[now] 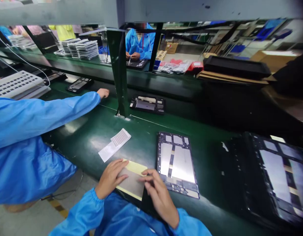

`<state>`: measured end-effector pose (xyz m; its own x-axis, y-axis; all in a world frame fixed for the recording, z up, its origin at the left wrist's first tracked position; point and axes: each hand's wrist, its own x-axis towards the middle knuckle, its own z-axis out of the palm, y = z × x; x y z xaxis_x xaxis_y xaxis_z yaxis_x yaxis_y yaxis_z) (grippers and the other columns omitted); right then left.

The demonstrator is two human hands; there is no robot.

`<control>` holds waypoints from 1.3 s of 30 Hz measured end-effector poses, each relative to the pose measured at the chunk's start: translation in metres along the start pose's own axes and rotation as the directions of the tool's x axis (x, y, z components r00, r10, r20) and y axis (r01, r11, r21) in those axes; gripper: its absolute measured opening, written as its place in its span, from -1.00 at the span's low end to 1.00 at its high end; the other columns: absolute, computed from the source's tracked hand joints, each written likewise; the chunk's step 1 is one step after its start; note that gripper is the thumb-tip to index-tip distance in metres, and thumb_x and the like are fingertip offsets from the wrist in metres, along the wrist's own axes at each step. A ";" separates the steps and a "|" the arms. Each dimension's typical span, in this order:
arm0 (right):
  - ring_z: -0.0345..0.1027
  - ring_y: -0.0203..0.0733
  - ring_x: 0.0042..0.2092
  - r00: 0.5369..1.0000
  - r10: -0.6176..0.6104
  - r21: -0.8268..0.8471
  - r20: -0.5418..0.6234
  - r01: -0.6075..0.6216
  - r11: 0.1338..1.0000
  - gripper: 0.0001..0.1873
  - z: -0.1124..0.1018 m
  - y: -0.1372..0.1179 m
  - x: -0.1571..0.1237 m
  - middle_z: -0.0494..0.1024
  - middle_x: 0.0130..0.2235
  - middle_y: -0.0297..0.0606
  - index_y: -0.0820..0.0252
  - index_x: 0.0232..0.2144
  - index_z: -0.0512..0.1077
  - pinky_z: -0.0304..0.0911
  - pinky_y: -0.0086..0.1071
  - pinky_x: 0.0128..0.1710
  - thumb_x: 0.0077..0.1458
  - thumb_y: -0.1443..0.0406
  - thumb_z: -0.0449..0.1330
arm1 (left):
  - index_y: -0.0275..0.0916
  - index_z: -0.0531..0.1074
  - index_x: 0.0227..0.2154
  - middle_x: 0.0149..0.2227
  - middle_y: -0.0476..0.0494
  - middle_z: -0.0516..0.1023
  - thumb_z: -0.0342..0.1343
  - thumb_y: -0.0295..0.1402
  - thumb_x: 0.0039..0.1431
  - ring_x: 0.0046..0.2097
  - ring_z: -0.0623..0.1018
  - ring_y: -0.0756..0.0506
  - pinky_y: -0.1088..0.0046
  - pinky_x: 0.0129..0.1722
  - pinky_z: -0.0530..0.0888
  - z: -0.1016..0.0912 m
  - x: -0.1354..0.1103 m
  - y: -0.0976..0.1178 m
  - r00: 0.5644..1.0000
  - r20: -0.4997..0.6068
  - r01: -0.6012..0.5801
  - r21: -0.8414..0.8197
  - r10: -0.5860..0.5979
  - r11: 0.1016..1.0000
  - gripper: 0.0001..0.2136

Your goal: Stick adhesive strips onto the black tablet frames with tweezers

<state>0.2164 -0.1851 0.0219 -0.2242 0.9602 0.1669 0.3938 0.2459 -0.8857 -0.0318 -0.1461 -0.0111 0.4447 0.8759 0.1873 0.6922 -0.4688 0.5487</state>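
Observation:
My left hand lies with fingers flat on a grey film sheet with yellow edge strips at the near edge of the green bench. My right hand pinches the sheet's right side, fingers bent together on it. Just right of the sheet lies an open tablet back frame with shiny metal panels. A white strip of small labels rests just beyond my left hand.
A co-worker's blue sleeve reaches across on the left, hand on the belt. A green post stands mid-bench. More tablet frames lie behind and at right. Another person works opposite, stacks of trays nearby.

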 end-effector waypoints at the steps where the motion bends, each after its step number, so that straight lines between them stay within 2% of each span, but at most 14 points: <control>1: 0.50 -0.09 -0.02 0.999 0.043 0.085 -0.020 -0.041 0.996 -0.58 -0.002 -0.004 0.010 0.53 -0.07 -0.08 0.15 -0.24 0.53 0.44 -0.28 -0.04 0.40 0.15 -0.10 | -0.03 0.32 0.25 0.12 -0.20 0.55 0.14 -0.13 0.28 0.18 0.50 -0.23 0.12 0.17 0.47 0.002 0.000 -0.002 1.000 -0.006 0.011 -0.012 -0.011 1.000 -0.51; 3: 0.50 -0.13 -0.13 0.991 0.127 0.210 0.031 -0.131 0.969 -0.49 -0.002 -0.008 0.031 0.53 -0.18 -0.15 0.15 -0.29 0.52 0.44 -0.29 -0.09 0.40 0.04 -0.12 | -0.04 0.33 0.24 0.12 -0.21 0.55 0.17 -0.12 0.26 0.16 0.51 -0.23 0.11 0.16 0.46 0.005 0.002 -0.004 0.999 -0.013 0.035 -0.036 -0.036 0.999 -0.50; 6: 0.46 -0.20 -0.39 0.954 0.244 0.364 0.174 -0.293 0.884 -0.44 0.009 -0.004 0.056 0.48 -0.46 -0.31 0.17 -0.30 0.46 0.45 -0.31 -0.26 0.32 -0.13 -0.07 | -0.04 0.30 0.26 0.13 -0.21 0.53 0.20 -0.13 0.23 0.15 0.50 -0.22 0.11 0.16 0.44 0.005 0.004 -0.004 0.998 -0.015 0.056 -0.092 -0.058 0.994 -0.45; 9: 0.51 -0.18 -0.40 0.934 0.300 0.517 0.196 -0.358 0.777 -0.47 0.024 0.008 0.063 0.52 -0.50 -0.34 0.16 -0.30 0.42 0.48 -0.28 -0.23 0.17 -0.19 0.13 | -0.04 0.30 0.26 0.04 -0.19 0.57 0.23 -0.16 0.22 0.10 0.51 -0.21 0.15 0.11 0.47 0.002 0.007 -0.001 0.996 -0.007 0.087 -0.148 -0.089 0.985 -0.45; 11: 0.57 -0.15 -0.33 0.940 0.300 0.564 0.163 -0.338 0.753 -0.50 0.030 0.014 0.060 0.59 -0.38 -0.28 0.15 -0.28 0.44 0.50 -0.26 -0.18 0.06 -0.14 0.27 | -0.04 0.33 0.24 -0.03 -0.18 0.59 0.23 -0.18 0.21 0.07 0.52 -0.21 0.17 0.09 0.48 0.000 0.008 0.001 0.993 0.001 0.116 -0.172 -0.117 0.978 -0.47; 14: 0.58 -0.13 -0.22 0.969 0.235 0.507 0.077 -0.241 0.828 -0.60 0.032 0.017 0.053 0.63 -0.24 -0.21 0.15 -0.26 0.51 0.50 -0.27 -0.15 0.06 -0.04 0.34 | -0.05 0.38 0.20 -0.10 -0.16 0.60 0.23 -0.20 0.21 0.05 0.52 -0.20 0.17 0.07 0.48 -0.001 0.009 0.003 0.989 0.000 0.142 -0.200 -0.145 0.969 -0.51; 18: 0.57 -0.12 -0.19 0.994 0.110 0.373 -0.010 -0.099 0.923 -0.76 0.032 0.013 0.048 0.64 -0.27 -0.20 0.15 -0.30 0.57 0.48 -0.29 -0.17 0.15 0.10 0.32 | -0.06 0.44 0.14 -0.18 -0.14 0.61 0.21 -0.18 0.23 0.02 0.53 -0.19 0.19 0.04 0.50 0.000 0.008 0.004 0.988 -0.022 0.143 -0.234 -0.152 0.962 -0.58; 24: 0.53 -0.16 -0.28 0.982 -0.081 0.235 -0.168 0.120 0.965 -0.86 0.028 0.007 0.042 0.61 -0.33 -0.21 0.14 -0.27 0.55 0.46 -0.28 -0.24 0.27 0.24 0.20 | -0.12 0.55 -0.03 -0.28 -0.12 0.60 0.23 -0.14 0.21 -0.10 0.56 -0.16 0.25 -0.04 0.52 -0.002 0.008 0.004 0.979 -0.050 0.173 -0.307 -0.198 0.936 -0.68; 26: 0.54 -0.16 -0.25 0.977 -0.135 0.206 -0.164 0.168 0.964 -0.86 0.026 0.005 0.041 0.62 -0.29 -0.20 0.12 -0.22 0.55 0.47 -0.27 -0.24 0.29 0.26 0.18 | -0.15 0.58 -0.14 -0.27 -0.13 0.60 0.24 -0.13 0.20 -0.15 0.57 -0.14 0.28 -0.10 0.53 -0.002 0.009 0.005 0.977 -0.048 0.180 -0.334 -0.208 0.925 -0.74; 29: 0.56 -0.13 -0.18 0.984 -0.156 0.205 -0.089 0.172 0.963 -0.85 0.025 0.004 0.041 0.64 -0.23 -0.18 0.09 -0.18 0.56 0.50 -0.25 -0.19 0.26 0.21 0.23 | -0.17 0.59 -0.25 -0.28 -0.13 0.59 0.25 -0.13 0.19 -0.19 0.57 -0.12 0.31 -0.15 0.53 -0.002 0.009 0.006 0.976 -0.060 0.176 -0.346 -0.208 0.922 -0.78; 31: 0.57 -0.14 -0.18 0.987 -0.149 0.221 -0.056 0.158 0.962 -0.85 0.026 0.005 0.043 0.65 -0.22 -0.18 0.09 -0.19 0.56 0.51 -0.26 -0.17 0.26 0.19 0.25 | -0.17 0.58 -0.25 -0.30 -0.12 0.59 0.25 -0.14 0.19 -0.21 0.57 -0.11 0.34 -0.17 0.52 -0.003 0.009 0.007 0.975 -0.068 0.175 -0.343 -0.210 0.923 -0.78; 39: 0.60 -0.14 -0.20 0.987 -0.149 0.258 -0.053 0.158 0.953 -0.88 0.028 0.006 0.047 0.68 -0.26 -0.20 0.10 -0.24 0.58 0.53 -0.29 -0.18 0.24 0.22 0.27 | -0.16 0.57 -0.16 -0.33 -0.07 0.55 0.24 -0.20 0.21 -0.23 0.56 -0.09 0.38 -0.19 0.51 -0.004 0.008 0.009 0.974 -0.080 0.173 -0.347 -0.213 0.922 -0.79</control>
<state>0.1829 -0.1425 0.0120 -0.2327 0.9185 0.3196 0.1097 0.3513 -0.9298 -0.0243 -0.1431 -0.0018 0.2403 0.9619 0.1304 0.5176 -0.2406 0.8211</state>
